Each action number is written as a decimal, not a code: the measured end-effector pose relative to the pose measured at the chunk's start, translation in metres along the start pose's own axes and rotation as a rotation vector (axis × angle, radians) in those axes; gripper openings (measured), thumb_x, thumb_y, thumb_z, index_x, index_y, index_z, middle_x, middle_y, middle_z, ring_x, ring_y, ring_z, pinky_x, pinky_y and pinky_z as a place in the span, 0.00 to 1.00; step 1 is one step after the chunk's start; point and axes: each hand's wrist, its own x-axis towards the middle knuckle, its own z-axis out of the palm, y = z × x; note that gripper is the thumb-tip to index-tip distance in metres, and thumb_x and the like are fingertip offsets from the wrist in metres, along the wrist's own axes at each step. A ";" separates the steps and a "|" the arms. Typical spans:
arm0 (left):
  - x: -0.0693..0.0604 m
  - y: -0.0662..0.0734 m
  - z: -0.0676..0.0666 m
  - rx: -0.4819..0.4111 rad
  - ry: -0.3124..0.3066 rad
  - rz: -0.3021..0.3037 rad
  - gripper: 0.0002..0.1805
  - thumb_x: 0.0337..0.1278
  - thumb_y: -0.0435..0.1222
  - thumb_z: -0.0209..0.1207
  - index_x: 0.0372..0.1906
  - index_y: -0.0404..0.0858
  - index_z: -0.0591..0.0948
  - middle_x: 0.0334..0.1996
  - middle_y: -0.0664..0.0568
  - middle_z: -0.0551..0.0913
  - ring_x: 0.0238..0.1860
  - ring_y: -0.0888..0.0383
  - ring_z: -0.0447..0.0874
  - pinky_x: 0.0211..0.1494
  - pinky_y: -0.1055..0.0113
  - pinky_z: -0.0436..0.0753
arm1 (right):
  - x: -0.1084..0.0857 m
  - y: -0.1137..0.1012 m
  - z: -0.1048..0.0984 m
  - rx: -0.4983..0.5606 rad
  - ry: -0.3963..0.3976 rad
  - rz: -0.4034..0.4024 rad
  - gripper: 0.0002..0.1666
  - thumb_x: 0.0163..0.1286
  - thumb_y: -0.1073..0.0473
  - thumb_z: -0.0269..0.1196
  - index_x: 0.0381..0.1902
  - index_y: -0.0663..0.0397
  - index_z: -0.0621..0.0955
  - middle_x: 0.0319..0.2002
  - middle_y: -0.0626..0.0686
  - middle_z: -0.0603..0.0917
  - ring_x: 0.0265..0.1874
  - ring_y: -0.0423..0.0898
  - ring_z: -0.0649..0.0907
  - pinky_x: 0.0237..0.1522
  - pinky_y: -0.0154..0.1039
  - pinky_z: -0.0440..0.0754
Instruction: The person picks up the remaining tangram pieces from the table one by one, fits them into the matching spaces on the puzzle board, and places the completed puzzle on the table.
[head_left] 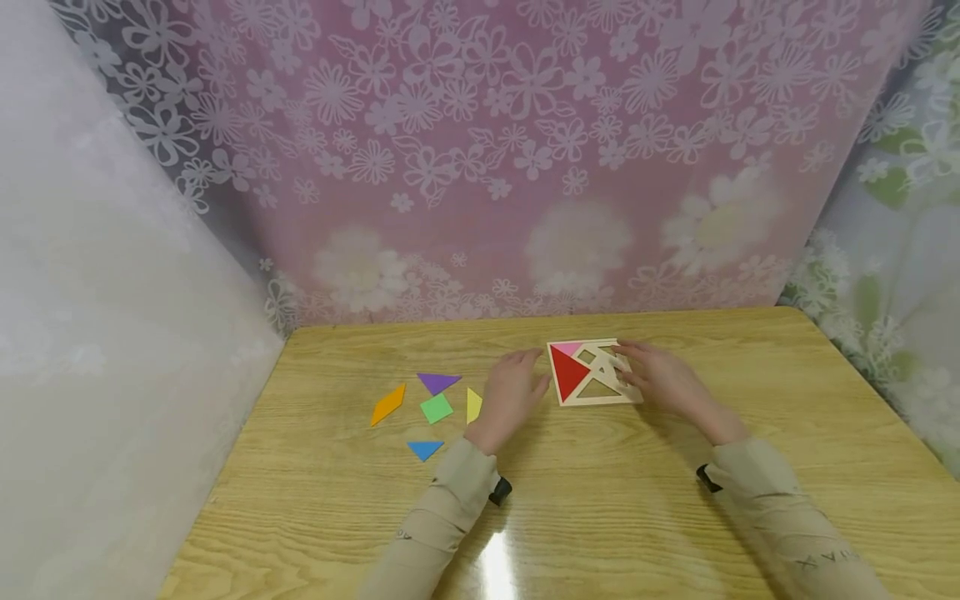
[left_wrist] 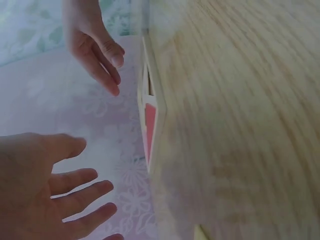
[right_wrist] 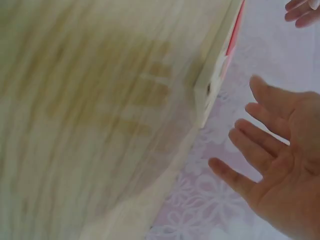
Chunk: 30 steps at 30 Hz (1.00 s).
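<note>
A square wooden puzzle frame (head_left: 611, 400) lies on the table, with a red triangle (head_left: 568, 373) and a pink piece (head_left: 567, 347) in its left part; several cut-outs show in the rest. My left hand (head_left: 512, 396) is just left of the frame, holding nothing, its fingers spread in the left wrist view (left_wrist: 65, 190). On the other side, my right hand (head_left: 667, 383) hovers at the frame's right edge and covers part of it in the head view. The right wrist view shows that hand (right_wrist: 280, 155) with fingers apart and nothing in them.
Left of my left hand lie a yellow piece (head_left: 473, 405), partly hidden, a green square (head_left: 437, 408), a purple triangle (head_left: 438, 382), an orange parallelogram (head_left: 388, 405) and a blue triangle (head_left: 425, 450). A floral curtain (head_left: 465, 250) hangs behind the wooden table (head_left: 600, 517).
</note>
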 end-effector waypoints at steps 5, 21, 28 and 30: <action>0.009 0.006 0.017 0.072 -0.180 -0.011 0.29 0.71 0.49 0.59 0.70 0.39 0.74 0.66 0.48 0.78 0.67 0.48 0.74 0.68 0.53 0.74 | 0.003 0.013 0.006 0.002 -0.095 -0.038 0.36 0.72 0.57 0.66 0.70 0.72 0.70 0.71 0.73 0.66 0.62 0.70 0.76 0.59 0.63 0.76; 0.019 0.016 0.036 0.133 -0.412 -0.075 0.43 0.71 0.60 0.53 0.80 0.42 0.59 0.80 0.49 0.55 0.80 0.47 0.49 0.76 0.41 0.59 | 0.001 0.021 0.010 -0.008 -0.282 0.038 0.55 0.69 0.37 0.64 0.78 0.67 0.57 0.77 0.69 0.55 0.73 0.71 0.59 0.63 0.80 0.58; 0.019 0.015 0.035 0.157 -0.425 -0.064 0.43 0.70 0.61 0.52 0.80 0.43 0.59 0.81 0.51 0.55 0.81 0.49 0.49 0.77 0.40 0.58 | -0.001 0.015 0.007 -0.010 -0.296 0.075 0.55 0.70 0.34 0.61 0.79 0.64 0.56 0.78 0.66 0.55 0.76 0.69 0.56 0.63 0.82 0.52; 0.019 0.014 0.034 0.172 -0.428 -0.056 0.42 0.70 0.61 0.52 0.80 0.43 0.59 0.80 0.51 0.55 0.81 0.49 0.49 0.76 0.40 0.58 | -0.002 0.014 0.007 -0.012 -0.294 0.076 0.55 0.70 0.34 0.61 0.79 0.64 0.56 0.78 0.66 0.55 0.76 0.69 0.56 0.62 0.82 0.51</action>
